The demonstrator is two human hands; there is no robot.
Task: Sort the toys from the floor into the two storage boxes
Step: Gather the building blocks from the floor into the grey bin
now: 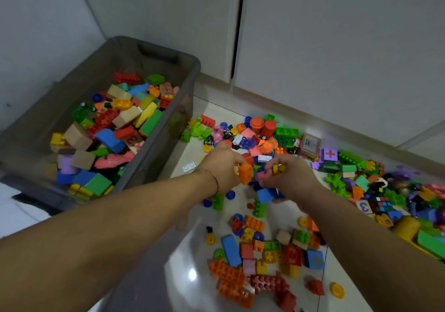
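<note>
A grey translucent storage box (pixel 168 123) stands at the left, holding several coloured and wooden blocks. Loose toys cover the tiled floor (pixel 192 251) to its right. My left hand (pixel 220 167) hovers over the pile and grips an orange block (pixel 245 173). Close beside it, my right hand (pixel 292 174) grips a yellow block (pixel 279 168) and a pink piece (pixel 262 175). A blue block (pixel 266 194) lies just under my right hand. A second storage box is not in view.
White cabinet doors (pixel 337 46) and a skirting line the far side. Orange and red bricks (pixel 231 280) lie near the front. A dense heap with a Rubik's cube (pixel 382 203) and a yellow cylinder (pixel 405 227) spreads to the right.
</note>
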